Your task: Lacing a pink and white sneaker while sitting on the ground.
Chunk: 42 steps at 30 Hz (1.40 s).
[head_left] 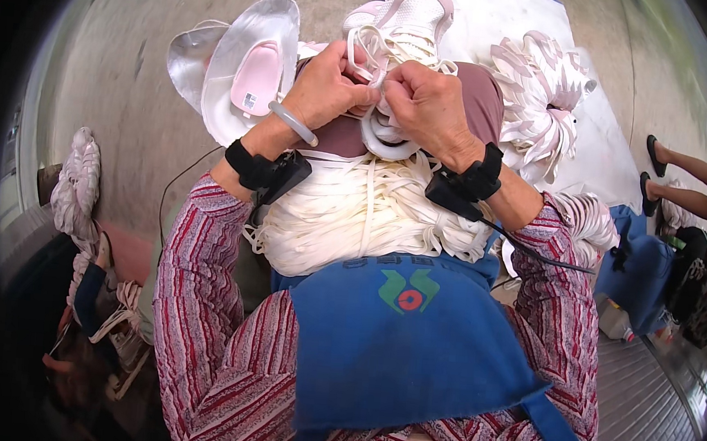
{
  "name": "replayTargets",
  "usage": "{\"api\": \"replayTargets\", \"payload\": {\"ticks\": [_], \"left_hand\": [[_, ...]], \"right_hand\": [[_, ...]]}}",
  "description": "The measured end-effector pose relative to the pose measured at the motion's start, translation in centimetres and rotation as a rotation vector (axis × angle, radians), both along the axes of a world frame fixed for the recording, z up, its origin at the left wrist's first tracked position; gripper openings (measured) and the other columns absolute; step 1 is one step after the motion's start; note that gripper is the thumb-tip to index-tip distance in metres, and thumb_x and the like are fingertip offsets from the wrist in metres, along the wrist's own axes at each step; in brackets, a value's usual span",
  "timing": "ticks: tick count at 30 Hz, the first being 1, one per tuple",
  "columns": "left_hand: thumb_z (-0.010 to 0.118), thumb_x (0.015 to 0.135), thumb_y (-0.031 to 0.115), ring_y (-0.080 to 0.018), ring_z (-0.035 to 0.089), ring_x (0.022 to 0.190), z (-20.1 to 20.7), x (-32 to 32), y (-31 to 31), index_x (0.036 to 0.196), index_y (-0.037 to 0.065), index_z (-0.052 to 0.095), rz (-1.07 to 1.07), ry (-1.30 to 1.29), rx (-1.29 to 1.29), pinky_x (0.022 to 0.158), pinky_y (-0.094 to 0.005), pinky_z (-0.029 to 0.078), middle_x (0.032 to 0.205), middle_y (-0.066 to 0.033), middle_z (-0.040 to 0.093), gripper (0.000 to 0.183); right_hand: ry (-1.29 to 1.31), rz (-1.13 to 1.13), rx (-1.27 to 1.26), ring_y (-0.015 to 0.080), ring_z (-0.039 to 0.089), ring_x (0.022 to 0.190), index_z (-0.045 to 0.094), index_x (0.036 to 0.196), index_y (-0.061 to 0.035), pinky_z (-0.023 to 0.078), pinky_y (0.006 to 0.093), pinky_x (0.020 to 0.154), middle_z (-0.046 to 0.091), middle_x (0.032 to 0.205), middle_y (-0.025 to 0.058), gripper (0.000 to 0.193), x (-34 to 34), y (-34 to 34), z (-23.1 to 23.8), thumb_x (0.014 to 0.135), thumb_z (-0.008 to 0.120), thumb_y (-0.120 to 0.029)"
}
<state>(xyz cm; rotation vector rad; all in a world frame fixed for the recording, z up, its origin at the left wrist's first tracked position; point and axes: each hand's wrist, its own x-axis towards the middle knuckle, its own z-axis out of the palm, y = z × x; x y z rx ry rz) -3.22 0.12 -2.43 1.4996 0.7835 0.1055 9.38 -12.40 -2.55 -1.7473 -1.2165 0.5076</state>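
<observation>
A white and pink sneaker upper (417, 16) lies over my knees, its toe pointing away from me and its rounded collar (391, 148) toward me. White shoelace (366, 39) loops stand up from its eyelets. My left hand (330, 88) is closed at the upper's left side, pinching lace between thumb and fingers. Opposite it, my right hand (427, 103) has its fingers curled tight at the right eyelet edge; the fingertips are partly hidden, but they grip the upper there. Across my lap rests a thick bundle of white shoelaces (329, 211).
Silvery-lined uppers (281, 27), one showing a pink oval pad (257, 78), lie at the left. A ring of white and pink pieces (542, 103) sits on a white sheet (608, 152) at the right. Another person's legs (692, 183) show far right; stacked uppers (76, 181) stand far left.
</observation>
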Motion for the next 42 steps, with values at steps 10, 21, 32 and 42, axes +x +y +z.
{"api": "replayTargets", "payload": {"ticks": [10, 21, 32, 42], "left_hand": [[0.074, 0.072, 0.001, -0.0148, 0.062, 0.065, -0.3, -0.1, 0.0, 0.107, -0.006, 0.045, 0.009, -0.002, -0.043, 0.057, -0.0256, 0.054, 0.084, -0.0079, 0.059, 0.045], [0.065, 0.083, 0.008, -0.0143, 0.063, 0.068, 0.9, 0.4, 1.1, 0.112, -0.004, 0.046, 0.186, -0.087, -0.127, 0.060, -0.0248, 0.056, 0.088, -0.0083, 0.058, 0.037], [0.062, 0.087, 0.009, -0.0067, 0.052, 0.055, 1.8, 0.4, 0.6, 0.102, 0.006, 0.063, 0.161, -0.154, 0.269, 0.049, -0.0201, 0.044, 0.077, -0.0008, 0.056, 0.016], [0.067, 0.080, 0.004, -0.0145, 0.058, 0.065, 1.9, 1.4, 0.6, 0.094, 0.008, 0.068, -0.224, -0.215, 0.931, 0.057, -0.0250, 0.046, 0.089, -0.0061, 0.059, 0.015]], "right_hand": [[0.047, -0.035, -0.018, 0.0191, 0.059, 0.050, 0.064, 0.077, -0.0017, 0.047, 0.0305, 0.050, 0.060, 0.060, 0.0121, 0.009, 1.2, -1.6, 1.5, 0.079, 0.059, -0.010], [0.283, -0.170, -0.166, 0.0010, 0.044, 0.047, 0.065, 0.082, -0.0005, 0.034, 0.0175, 0.041, 0.054, 0.058, -0.0044, 0.011, 6.2, -3.6, 3.0, 0.086, 0.061, -0.010], [0.168, -0.086, -0.167, 0.0051, 0.049, 0.048, 0.063, 0.091, 0.0008, 0.041, 0.0200, 0.043, 0.056, 0.060, -0.0001, 0.014, 6.9, -1.9, 1.8, 0.088, 0.057, -0.011], [0.204, 0.077, -0.206, 0.0069, 0.051, 0.057, 0.062, 0.086, -0.0001, 0.043, 0.0217, 0.051, 0.057, 0.069, 0.0008, 0.014, 6.3, -4.3, 1.6, 0.086, 0.061, -0.014]]}}
